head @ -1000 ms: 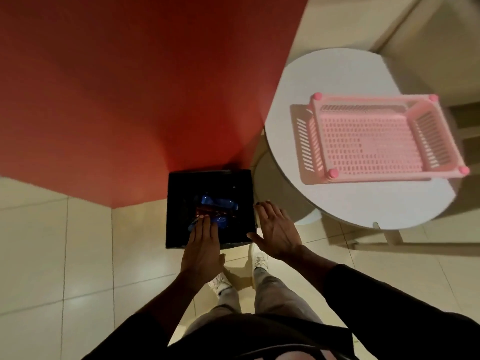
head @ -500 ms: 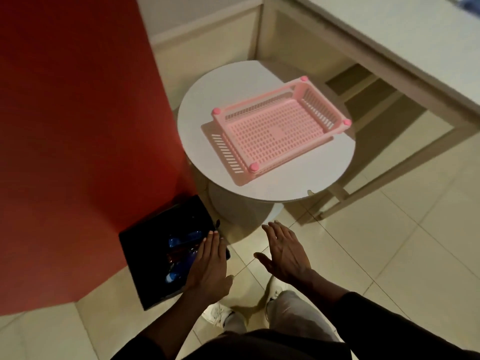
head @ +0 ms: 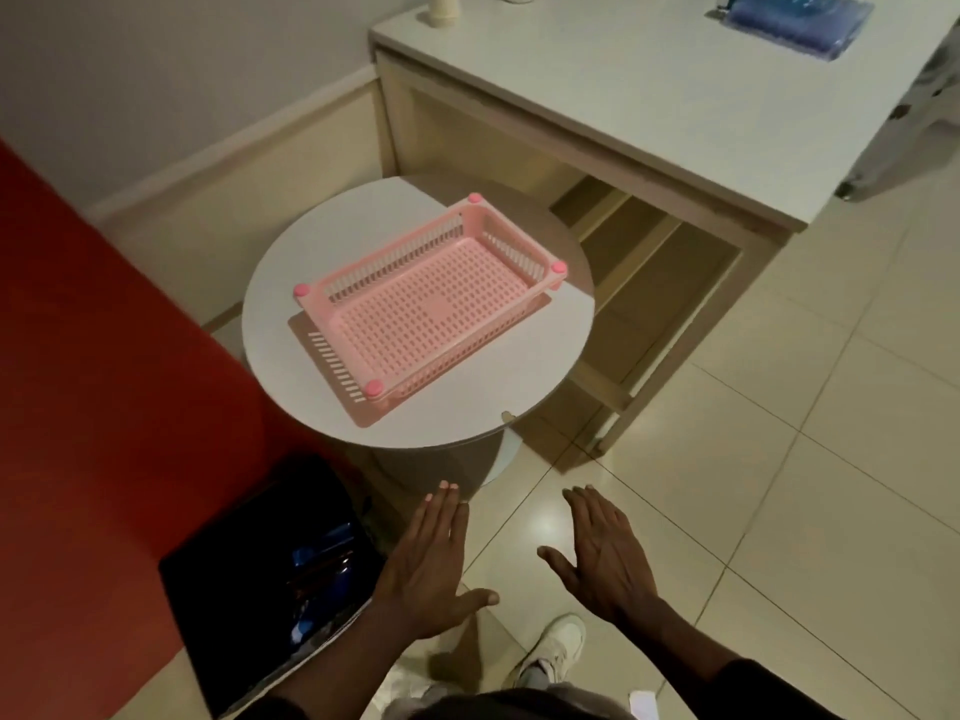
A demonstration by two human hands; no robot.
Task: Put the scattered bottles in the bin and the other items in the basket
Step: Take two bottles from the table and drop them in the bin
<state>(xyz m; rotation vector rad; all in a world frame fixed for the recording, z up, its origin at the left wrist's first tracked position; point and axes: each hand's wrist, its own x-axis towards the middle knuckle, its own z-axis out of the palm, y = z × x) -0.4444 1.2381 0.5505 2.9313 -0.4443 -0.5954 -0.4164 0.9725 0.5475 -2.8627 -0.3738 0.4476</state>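
A black bin stands on the floor at the lower left, against the red wall; blue bottles lie inside it. A pink slatted basket with nothing in it sits on a round white table. My left hand hovers flat, fingers together, just right of the bin and holds nothing. My right hand is spread open over the floor tiles, palm down, holding nothing. A blue packet lies at the far corner of the white counter.
A cream bottle-like object stands at the counter's back left edge. Open shelves sit under the counter behind the round table. A red wall bounds the left. My white shoe is on the tiled floor.
The view has swung up and right from the bin toward the counter. Both hands have drawn back from above the bin and now hover over the floor, still holding nothing.
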